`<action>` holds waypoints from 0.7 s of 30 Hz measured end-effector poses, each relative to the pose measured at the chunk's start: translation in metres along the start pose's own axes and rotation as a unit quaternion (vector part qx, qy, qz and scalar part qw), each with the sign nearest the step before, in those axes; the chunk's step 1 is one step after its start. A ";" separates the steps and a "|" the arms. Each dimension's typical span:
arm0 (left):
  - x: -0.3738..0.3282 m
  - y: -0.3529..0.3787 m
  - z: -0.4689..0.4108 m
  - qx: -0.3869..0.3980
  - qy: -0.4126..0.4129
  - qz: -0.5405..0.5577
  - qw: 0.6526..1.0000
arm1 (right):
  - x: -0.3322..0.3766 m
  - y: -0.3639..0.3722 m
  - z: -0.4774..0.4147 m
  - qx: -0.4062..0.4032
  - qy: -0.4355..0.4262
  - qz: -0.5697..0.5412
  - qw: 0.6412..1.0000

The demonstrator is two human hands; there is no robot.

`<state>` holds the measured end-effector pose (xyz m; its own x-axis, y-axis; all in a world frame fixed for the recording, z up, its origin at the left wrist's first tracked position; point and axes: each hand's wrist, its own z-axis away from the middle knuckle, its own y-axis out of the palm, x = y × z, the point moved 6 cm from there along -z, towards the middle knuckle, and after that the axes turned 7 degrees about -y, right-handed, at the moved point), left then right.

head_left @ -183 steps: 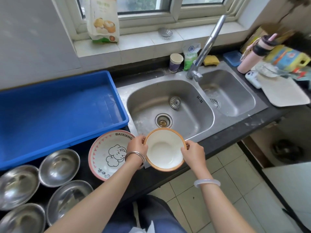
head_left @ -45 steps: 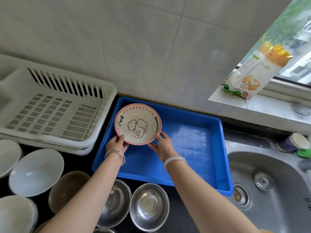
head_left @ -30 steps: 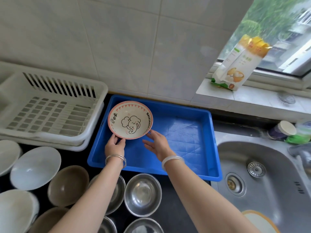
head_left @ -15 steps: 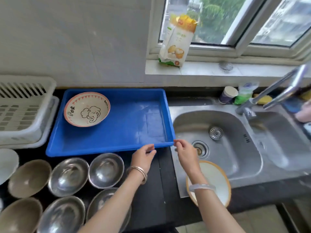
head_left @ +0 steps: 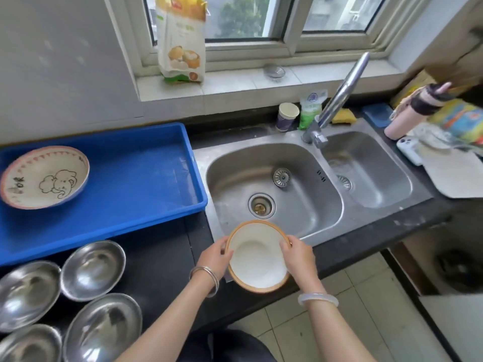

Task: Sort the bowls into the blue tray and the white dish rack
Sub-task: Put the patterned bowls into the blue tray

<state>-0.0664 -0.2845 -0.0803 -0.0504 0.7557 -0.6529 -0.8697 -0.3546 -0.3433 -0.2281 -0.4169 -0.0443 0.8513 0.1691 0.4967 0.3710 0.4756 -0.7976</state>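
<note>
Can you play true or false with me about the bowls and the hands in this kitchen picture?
1. Both hands hold the white bowl with the orange rim. True: the left hand and right hand grip its two sides.
2. The elephant bowl sits in the sink. False: it lies in the blue tray.
3. The shiny metal bowls are on the counter, outside the tray. True.
4. Water runs from the tap. False: no water shows.
5. The blue tray holds three bowls. False: only one shows.
</note>
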 end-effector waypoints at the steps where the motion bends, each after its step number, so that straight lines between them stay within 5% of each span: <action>1: 0.001 0.001 -0.001 -0.004 -0.001 0.013 1.000 | -0.001 0.001 0.000 0.005 -0.007 0.003 1.000; 10: -0.004 -0.030 0.003 -0.043 0.020 0.062 0.997 | 0.021 -0.003 0.000 0.007 -0.064 -0.032 0.997; 21: 0.001 -0.172 0.017 -0.185 0.037 0.187 0.964 | 0.166 0.023 -0.011 0.035 -0.175 -0.091 0.980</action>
<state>0.0745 -0.2132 -0.0106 -0.2794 0.5015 -0.8188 -0.5631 -0.7763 -0.2834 -0.0740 -0.3874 0.0163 0.5896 0.3562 0.7249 0.4673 0.5816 -0.6659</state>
